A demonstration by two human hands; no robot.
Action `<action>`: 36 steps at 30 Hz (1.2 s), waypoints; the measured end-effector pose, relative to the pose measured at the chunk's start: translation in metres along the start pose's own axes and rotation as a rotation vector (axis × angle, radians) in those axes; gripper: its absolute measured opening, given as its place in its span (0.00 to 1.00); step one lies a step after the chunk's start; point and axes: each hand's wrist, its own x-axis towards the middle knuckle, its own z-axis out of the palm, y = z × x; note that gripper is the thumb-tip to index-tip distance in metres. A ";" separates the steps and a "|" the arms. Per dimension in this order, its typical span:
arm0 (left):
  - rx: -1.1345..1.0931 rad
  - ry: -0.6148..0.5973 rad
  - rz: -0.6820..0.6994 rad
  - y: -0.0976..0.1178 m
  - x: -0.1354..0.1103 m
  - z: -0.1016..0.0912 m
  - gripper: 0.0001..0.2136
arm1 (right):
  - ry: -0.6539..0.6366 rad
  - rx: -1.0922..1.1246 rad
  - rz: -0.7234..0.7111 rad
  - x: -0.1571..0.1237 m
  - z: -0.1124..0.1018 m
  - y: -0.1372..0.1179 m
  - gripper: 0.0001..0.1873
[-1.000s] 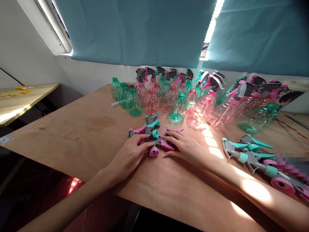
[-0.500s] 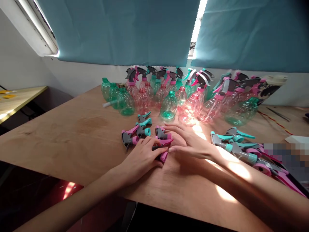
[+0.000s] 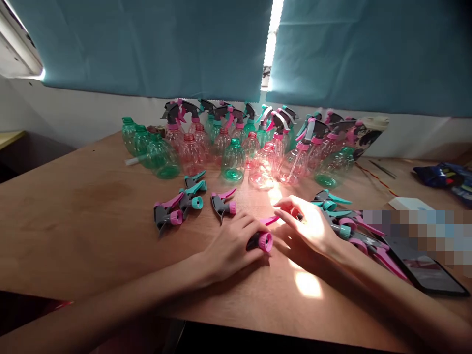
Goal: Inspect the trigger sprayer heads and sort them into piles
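My left hand (image 3: 236, 241) is closed round a spray trigger head (image 3: 265, 242) with a dark body and pink collar, held low over the table. Its collar faces right, and a pink lever (image 3: 270, 221) sticks out above. My right hand (image 3: 308, 223) is loosely curled, thumb and forefinger apart, fingertips close to that lever. A small dark part shows behind its thumb; I cannot make out what it belongs to. Beyond my left hand lies another pink-collared spray head (image 3: 223, 204). Several pink and teal spray heads (image 3: 167, 216) lie further left.
Clear green and pink bottles (image 3: 233, 160) stand along the back, many with spray heads fitted. More spray heads (image 3: 342, 230) lie right of my right hand, beside a phone (image 3: 420, 268). A patterned tumbler (image 3: 370, 137) leans at the back right.
The view has swung right. My right hand has drawn away from the spray heads on the left and curled its fingers. My left hand keeps its spray head, whose collar now faces right.
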 end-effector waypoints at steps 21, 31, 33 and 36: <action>-0.225 0.035 -0.178 -0.025 0.020 0.007 0.13 | -0.132 0.065 0.095 -0.035 0.015 -0.002 0.15; -0.235 0.004 -0.175 -0.027 0.019 0.006 0.11 | -0.245 0.390 0.276 -0.034 0.016 -0.017 0.20; -0.247 -0.017 -0.167 -0.028 0.020 0.006 0.12 | -0.256 0.492 0.326 -0.032 0.015 -0.017 0.19; -0.270 -0.031 -0.158 -0.028 0.020 0.006 0.12 | -0.233 0.607 0.418 -0.030 0.015 -0.018 0.17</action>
